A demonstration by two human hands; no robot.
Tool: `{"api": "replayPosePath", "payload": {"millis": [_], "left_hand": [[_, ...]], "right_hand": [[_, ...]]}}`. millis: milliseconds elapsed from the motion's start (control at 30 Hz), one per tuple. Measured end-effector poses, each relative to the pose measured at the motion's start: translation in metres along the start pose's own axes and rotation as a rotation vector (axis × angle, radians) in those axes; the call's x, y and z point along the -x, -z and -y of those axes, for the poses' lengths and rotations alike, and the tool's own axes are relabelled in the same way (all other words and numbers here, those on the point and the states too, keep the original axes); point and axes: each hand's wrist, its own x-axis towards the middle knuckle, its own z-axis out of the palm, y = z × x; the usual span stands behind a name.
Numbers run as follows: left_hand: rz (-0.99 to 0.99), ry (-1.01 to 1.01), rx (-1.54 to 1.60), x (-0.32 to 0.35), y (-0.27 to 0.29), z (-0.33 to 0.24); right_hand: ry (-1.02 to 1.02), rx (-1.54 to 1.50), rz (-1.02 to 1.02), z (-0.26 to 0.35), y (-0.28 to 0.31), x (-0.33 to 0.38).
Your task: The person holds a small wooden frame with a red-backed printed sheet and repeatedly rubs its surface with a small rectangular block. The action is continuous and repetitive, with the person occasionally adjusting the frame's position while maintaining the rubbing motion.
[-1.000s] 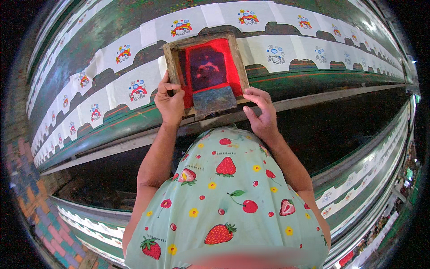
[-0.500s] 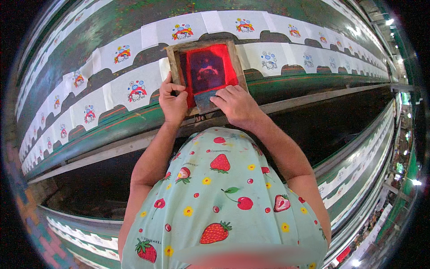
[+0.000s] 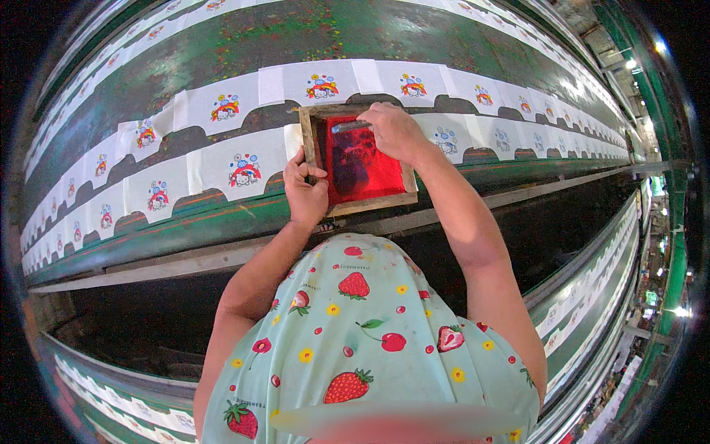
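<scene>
On the surface's point(image 3: 255, 206) near side, I judge the frame point(image 3: 376, 202) stiff and light, its mesh point(image 3: 379, 164) delicate, best held by the bars point(image 3: 310, 140): left hand point(image 3: 307, 190) curled on the left bar, right hand point(image 3: 396, 133) closed around the squeegee point(image 3: 350, 127).

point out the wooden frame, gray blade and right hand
Wooden frame point(image 3: 376, 204), head view: middle of its near rail.
Gray blade point(image 3: 350, 127), head view: its exposed left part.
Right hand point(image 3: 396, 133), head view: back of the hand.
</scene>
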Motion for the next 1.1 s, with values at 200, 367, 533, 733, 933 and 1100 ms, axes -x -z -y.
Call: {"api": "replayPosePath", "payload": {"millis": [200,367,533,733,933,1100], "left_hand": [[-0.001,-0.016,-0.005,0.003,0.001,-0.004],[-0.006,-0.016,-0.001,0.002,0.001,-0.007],[0.003,0.012,0.017,0.001,0.003,-0.006],[0.002,-0.002,0.015,0.0,0.006,-0.007],[0.012,0.027,-0.016,-0.004,0.005,-0.027],[0.016,-0.087,-0.013,0.004,-0.045,-0.052]], "right_hand": [[0.045,0.039,-0.063,0.002,-0.017,0.014],[0.065,0.001,-0.061,0.035,-0.018,0.065],[0.078,-0.052,-0.092,0.068,-0.017,0.113],[0.095,-0.169,-0.047,0.07,-0.017,0.136],[-0.01,-0.386,-0.256,0.033,-0.01,0.172],[-0.353,-0.639,-0.485,-0.023,-0.011,0.216]]}}
